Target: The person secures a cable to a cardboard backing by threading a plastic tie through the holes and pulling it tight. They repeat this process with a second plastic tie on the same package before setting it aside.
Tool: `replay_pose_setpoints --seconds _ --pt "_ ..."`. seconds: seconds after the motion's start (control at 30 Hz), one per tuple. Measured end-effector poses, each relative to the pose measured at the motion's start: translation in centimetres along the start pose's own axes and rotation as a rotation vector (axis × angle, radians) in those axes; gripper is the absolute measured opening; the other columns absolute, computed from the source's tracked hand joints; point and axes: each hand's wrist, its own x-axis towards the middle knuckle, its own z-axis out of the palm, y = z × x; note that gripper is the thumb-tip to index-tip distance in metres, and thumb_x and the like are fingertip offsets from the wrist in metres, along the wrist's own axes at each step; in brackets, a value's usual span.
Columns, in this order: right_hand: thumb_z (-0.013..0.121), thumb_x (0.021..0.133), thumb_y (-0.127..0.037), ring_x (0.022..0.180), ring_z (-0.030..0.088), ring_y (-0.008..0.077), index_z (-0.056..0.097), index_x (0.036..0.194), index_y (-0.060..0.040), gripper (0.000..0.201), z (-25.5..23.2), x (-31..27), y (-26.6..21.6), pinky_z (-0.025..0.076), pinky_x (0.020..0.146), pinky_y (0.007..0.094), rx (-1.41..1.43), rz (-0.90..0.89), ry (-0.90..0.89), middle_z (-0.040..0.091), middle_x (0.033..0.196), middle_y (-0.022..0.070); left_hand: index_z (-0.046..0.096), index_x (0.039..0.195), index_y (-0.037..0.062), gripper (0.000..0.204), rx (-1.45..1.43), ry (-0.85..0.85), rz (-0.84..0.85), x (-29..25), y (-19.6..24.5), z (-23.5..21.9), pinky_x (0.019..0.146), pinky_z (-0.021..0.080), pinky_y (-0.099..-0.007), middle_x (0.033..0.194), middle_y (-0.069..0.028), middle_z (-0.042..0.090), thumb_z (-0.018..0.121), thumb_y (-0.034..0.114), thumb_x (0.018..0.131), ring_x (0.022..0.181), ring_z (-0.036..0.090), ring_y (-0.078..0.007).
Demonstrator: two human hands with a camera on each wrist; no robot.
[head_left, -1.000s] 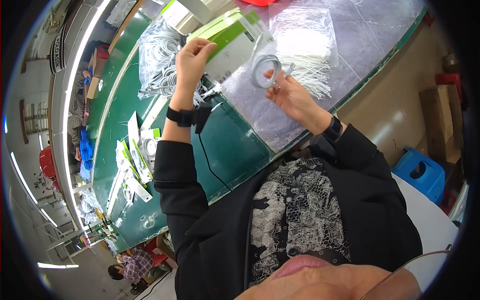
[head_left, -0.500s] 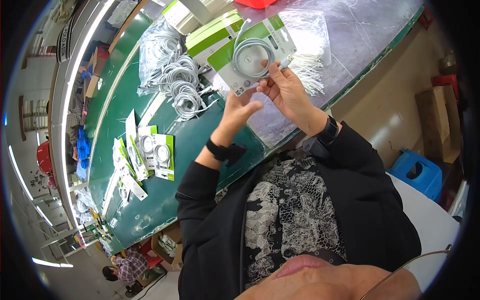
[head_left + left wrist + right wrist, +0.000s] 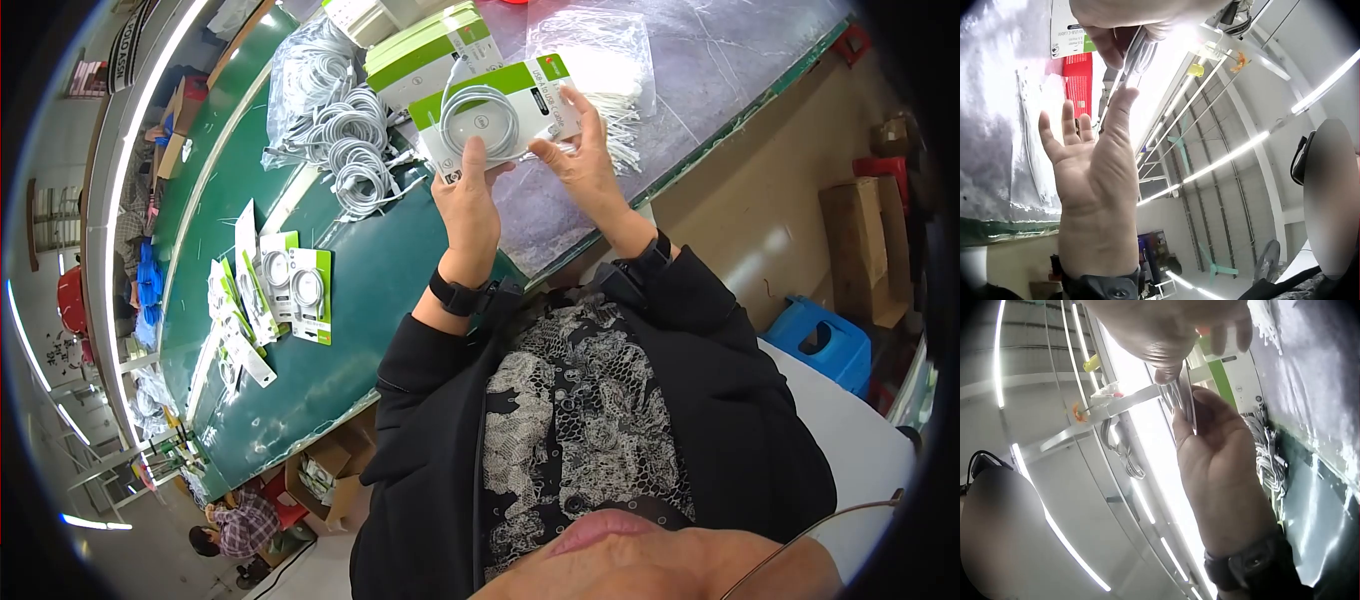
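Observation:
My left hand [image 3: 467, 210] grips the lower left edge of a green-and-white packaging card [image 3: 520, 78], thumb pressed over the front and fingers behind. A grey coiled USB cable [image 3: 513, 122] lies flat against the card's printed face. Edge-on in the right wrist view, card and coil [image 3: 1184, 400] sit between the left thumb and fingers. Spread around the card's right end is my right hand [image 3: 592, 178], its thumb by the USB plug [image 3: 553, 132] and index finger near the top edge. The left wrist view shows the right fingers [image 3: 1069, 122] extended, the thumb tip at the cable.
Behind the card stands a stack of cards [image 3: 425, 65], with a pile of coiled cables [image 3: 355, 160] left of it. White ties [image 3: 610, 85] lie in a clear bag at right. Several carded cables [image 3: 310, 295] rest on the green table [image 3: 370, 270]. A blue stool [image 3: 825, 345] stands at right.
The left hand came from the card stack and now grips the card's left end, thumb over the coil. The right hand loosened from the cable and spread at the right end. The card turned slightly.

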Motion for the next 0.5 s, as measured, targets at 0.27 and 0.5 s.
replay_pose_setpoints --seconds 0.27,0.5 --pt "0.072 0.077 -0.023 0.102 0.051 0.0248 0.056 0.123 -0.0125 0.049 -2.6 1.0 -3.7 0.040 0.090 0.0375 -0.640 -0.667 -0.135 0.055 0.109 0.0054 0.054 0.115 -0.0009 0.029 -0.051 -0.062 -0.052 -0.4 -1.0 -0.8 0.070 0.056 -0.0312 0.105 -0.0091 0.062 0.060 0.015 0.092 0.087 0.065 -0.0181" --pt "0.071 0.076 -0.011 0.088 0.052 0.0240 0.065 0.107 -0.0125 0.032 -2.1 1.5 -2.3 0.041 0.082 0.0342 -0.350 -0.571 -0.402 0.057 0.087 0.0022 0.053 0.118 -0.0005 0.029 -0.145 -0.148 -0.186 -0.7 -0.8 -2.2 0.077 0.056 -0.0333 0.107 -0.0093 0.062 0.059 0.011 0.092 0.092 0.063 -0.0187"
